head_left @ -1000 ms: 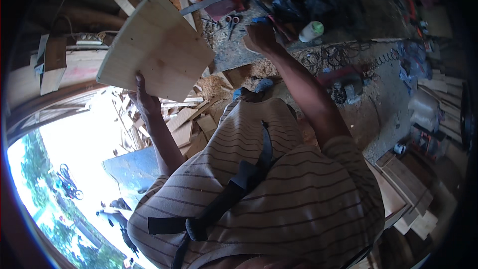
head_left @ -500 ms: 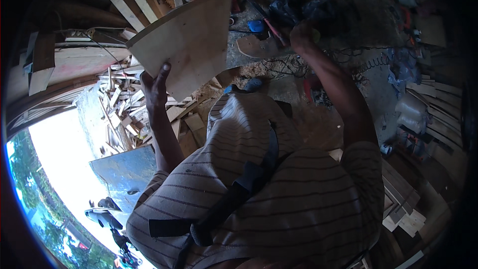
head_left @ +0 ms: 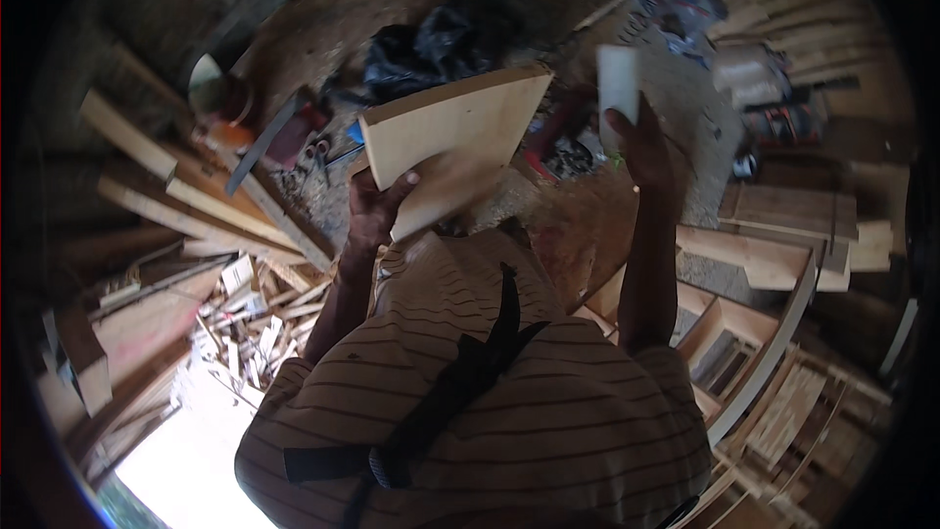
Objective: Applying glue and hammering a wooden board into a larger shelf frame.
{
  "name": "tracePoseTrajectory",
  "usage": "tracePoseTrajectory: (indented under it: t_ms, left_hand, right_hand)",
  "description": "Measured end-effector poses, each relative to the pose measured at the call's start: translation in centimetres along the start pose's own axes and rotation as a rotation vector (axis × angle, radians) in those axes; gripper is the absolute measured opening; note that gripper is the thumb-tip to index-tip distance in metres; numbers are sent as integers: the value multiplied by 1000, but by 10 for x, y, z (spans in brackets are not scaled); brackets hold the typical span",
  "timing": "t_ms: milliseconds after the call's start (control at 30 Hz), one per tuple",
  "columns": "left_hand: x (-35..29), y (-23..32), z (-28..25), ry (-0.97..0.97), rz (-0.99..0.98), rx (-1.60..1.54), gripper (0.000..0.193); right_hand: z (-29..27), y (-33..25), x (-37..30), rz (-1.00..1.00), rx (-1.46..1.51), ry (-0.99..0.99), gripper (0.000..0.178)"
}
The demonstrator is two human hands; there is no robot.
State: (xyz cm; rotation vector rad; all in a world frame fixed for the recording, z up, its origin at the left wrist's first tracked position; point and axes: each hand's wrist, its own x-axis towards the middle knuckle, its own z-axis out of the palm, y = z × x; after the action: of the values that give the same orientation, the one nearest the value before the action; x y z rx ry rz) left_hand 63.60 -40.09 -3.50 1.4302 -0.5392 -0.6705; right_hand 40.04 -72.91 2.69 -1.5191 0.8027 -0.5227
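Observation:
A pale wooden board (head_left: 458, 132) with a curved top edge is tilted up in front of me. My left hand (head_left: 377, 204) grips its lower left corner, thumb on the near face. To the right, my right hand (head_left: 641, 147) is closed around a whitish, bottle-shaped container (head_left: 618, 80), held raised. A bit of green shows at the container's lower end, beside my fingers. The board covers part of the ground behind it, and the container is slightly blurred.
Black plastic bags (head_left: 446, 42) lie beyond the board. Long planks (head_left: 166, 181) and a scrap pile (head_left: 264, 318) are at left. A wooden frame with compartments (head_left: 729, 323) stands by my right arm, near stacked boards (head_left: 788, 211). Red tools (head_left: 558, 142) lie between my hands.
My view has turned to the right. My right hand has come back from beside the black bags with the whitish container. The board, still in my left hand, has tilted and come closer to my body.

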Motion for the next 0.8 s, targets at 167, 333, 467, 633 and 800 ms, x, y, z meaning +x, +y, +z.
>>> tracePoseTrajectory:
  t_ms: [167, 333, 467, 633, 800]
  left_hand:
    - [48, 16, 75, -419, -62, 53, 30]
    - [67, 11, 120, -590, 111, 176, 33]
    - [64, 10, 144, -637, 111, 116, 36]
    - [57, 12, 158, -711, 94, 176, 39]
    - [51, 8, 163, -726, 92, 112, 43]
  right_hand:
    - [-31, -67, -49, -349, 212, 382, 48]
    - [-14, -151, -75, -662, 648, 355, 63]
    - [4, -161, -75, -689, 690, 235, 61]
    - [26, -141, -66, -671, 881, 58, 61]
    - [40, -134, -59, -643, 833, -19, 56]
